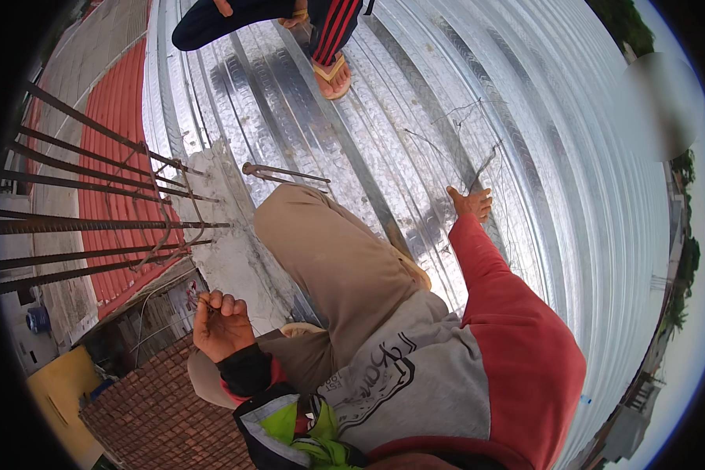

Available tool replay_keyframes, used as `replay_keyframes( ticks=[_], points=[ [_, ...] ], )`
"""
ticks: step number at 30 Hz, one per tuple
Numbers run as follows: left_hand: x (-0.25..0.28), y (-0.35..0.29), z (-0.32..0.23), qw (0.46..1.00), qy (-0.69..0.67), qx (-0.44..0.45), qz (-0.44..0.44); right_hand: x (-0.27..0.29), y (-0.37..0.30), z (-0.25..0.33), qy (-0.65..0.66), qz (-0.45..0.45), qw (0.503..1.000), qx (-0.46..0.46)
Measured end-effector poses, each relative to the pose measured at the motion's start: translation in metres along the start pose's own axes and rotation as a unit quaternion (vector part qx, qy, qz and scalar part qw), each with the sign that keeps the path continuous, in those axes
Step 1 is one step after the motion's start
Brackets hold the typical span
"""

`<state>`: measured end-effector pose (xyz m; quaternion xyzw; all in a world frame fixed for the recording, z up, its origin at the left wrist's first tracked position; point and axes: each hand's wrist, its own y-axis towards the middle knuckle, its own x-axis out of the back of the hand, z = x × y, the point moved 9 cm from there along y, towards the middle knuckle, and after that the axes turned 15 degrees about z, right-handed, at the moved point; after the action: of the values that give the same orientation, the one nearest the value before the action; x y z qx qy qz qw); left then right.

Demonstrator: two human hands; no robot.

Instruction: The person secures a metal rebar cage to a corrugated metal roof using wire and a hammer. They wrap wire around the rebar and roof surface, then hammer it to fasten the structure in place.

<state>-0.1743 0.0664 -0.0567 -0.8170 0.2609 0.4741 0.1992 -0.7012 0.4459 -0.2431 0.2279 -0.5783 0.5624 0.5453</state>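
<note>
My right hand [470, 205] reaches out over ribbed metal decking [415, 188], thumb apart from the fingers and the palm low near the sheet. Just beyond its fingertips lie thin, dark, tangled wires [487, 163]. My left hand [223, 324] is raised beside my bent knee, its fingers curled closed. Whatever they pinch is too small to make out. A pair of rusty long-handled pincers [286, 173] rests on the decking in front of my knee.
Several steel rebars [94, 225] with bent ties stick out leftward from a concrete block [239, 235]. Another person's sandalled foot [333, 78] is on the decking ahead. Lower down at the left are a red roof [113, 188], a tiled roof [153, 407] and a yellow wall [64, 395].
</note>
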Motion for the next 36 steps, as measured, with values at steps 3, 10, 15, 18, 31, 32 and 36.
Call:
replay_keyframes(
  ticks=[3, 10, 15, 18, 31, 32, 36],
  points=[
    [0.009, 0.005, -0.002, 1.0, -0.009, 0.002, 0.005, -0.019, 0.02, 0.005, -0.033, 0.077, 0.995, -0.058],
    [0.024, 0.013, 0.0, 1.0, 0.001, 0.023, -0.007, -0.051, 0.033, 0.038, 0.072, 0.027, 0.99, 0.115],
    [0.037, 0.017, 0.003, 0.999, 0.006, 0.046, -0.021, 0.011, 0.043, 0.032, 0.034, -0.064, 0.984, 0.163],
    [0.037, 0.017, 0.005, 0.998, 0.017, 0.047, -0.03, 0.057, 0.069, -0.011, 0.042, -0.072, 0.995, 0.054],
    [0.037, 0.023, 0.013, 0.996, 0.035, 0.07, -0.041, 0.023, 0.109, -0.042, -0.127, -0.082, 0.962, 0.226],
    [0.037, 0.02, 0.013, 0.996, 0.038, 0.067, -0.039, -0.003, 0.103, -0.039, 0.04, 0.052, 0.974, 0.217],
    [0.037, 0.016, 0.01, 0.995, 0.059, 0.061, -0.057, -0.03, -0.02, 0.024, 0.065, 0.125, 0.94, 0.31]
  ],
)
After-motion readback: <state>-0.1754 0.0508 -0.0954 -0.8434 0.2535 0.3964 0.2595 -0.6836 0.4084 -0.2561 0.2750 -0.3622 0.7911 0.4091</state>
